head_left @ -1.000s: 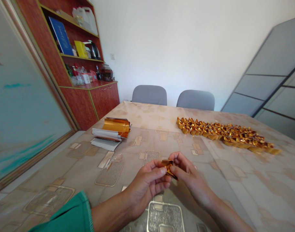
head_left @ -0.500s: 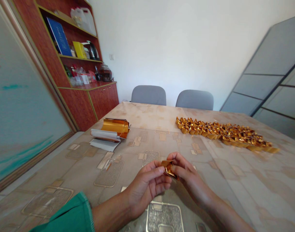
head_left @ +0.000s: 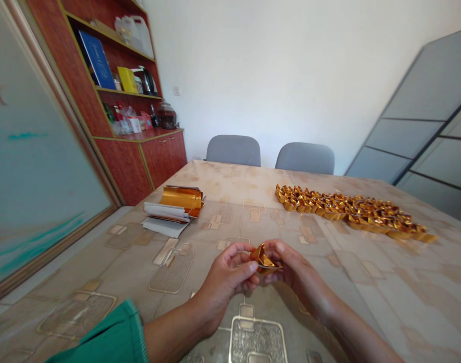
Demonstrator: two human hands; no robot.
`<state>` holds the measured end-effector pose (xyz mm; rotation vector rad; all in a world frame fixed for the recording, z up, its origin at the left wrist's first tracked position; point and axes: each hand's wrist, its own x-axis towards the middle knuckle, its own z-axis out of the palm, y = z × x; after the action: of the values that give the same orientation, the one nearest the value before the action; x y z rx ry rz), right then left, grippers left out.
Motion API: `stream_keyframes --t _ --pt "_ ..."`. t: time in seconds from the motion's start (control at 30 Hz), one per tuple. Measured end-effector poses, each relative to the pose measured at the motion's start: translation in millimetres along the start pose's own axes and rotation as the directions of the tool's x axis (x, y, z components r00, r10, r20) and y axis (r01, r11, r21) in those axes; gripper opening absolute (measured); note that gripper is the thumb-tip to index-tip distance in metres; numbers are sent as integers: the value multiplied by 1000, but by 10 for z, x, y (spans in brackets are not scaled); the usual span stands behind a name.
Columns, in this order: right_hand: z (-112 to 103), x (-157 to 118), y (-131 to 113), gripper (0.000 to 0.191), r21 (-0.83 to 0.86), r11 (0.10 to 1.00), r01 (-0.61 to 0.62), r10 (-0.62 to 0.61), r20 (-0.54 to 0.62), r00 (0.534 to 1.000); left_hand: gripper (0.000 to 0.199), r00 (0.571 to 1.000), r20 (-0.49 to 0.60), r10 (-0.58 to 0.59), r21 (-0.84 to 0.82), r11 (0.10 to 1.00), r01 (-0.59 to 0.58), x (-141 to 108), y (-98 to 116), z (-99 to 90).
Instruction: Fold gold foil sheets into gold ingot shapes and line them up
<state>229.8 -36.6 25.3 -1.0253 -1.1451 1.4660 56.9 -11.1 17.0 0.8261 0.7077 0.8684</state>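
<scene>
Between both hands, just above the near part of the table, is a folded gold foil paper piece (head_left: 266, 258) shaped like a small ingot. My left hand (head_left: 230, 275) pinches its left side, thumb in front and fingers behind. From the right, my right hand (head_left: 293, 262) grips the other end, with its fingertips partly hidden by the foil. Further right on the table lie rows of several similar folded gold foil pieces (head_left: 347, 209), packed together. A stack of gold foil sheets (head_left: 183, 199), some with pale backs turned up, sits at the left.
A patterned cloth covers the table (head_left: 230, 212). Two grey chairs (head_left: 233, 150) stand at its far edge, against the white wall. A red-brown cabinet (head_left: 139, 156) with filled shelves is at the left; grey panels (head_left: 408, 121) lean at the right.
The foil piece has turned and now shows a wider opened top and rim. Both hands have shifted their finger grip around it, staying in nearly the same place.
</scene>
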Motion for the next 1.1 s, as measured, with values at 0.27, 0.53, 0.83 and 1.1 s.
stream_keyframes --t 0.27,0.53,0.83,1.1 --pt "4 28 27 31 -224 961 165 -174 -19 985 43 997 -65 28 15 1000 -27 3 -15 -4" --pt "-589 133 -183 27 -665 730 159 -362 -179 915 35 992 -106 75 95 993 -65 41 -16 -80" --pt "-1955 -115 -295 18 -899 213 -383 -489 -438 754 26 994 -76 79 143 987 -67 -17 -5 -11" --pt "-2306 17 -213 24 -781 -42 -622 -548 -503 668 22 992 -77 97 136 987 -86 23 -6 -47"
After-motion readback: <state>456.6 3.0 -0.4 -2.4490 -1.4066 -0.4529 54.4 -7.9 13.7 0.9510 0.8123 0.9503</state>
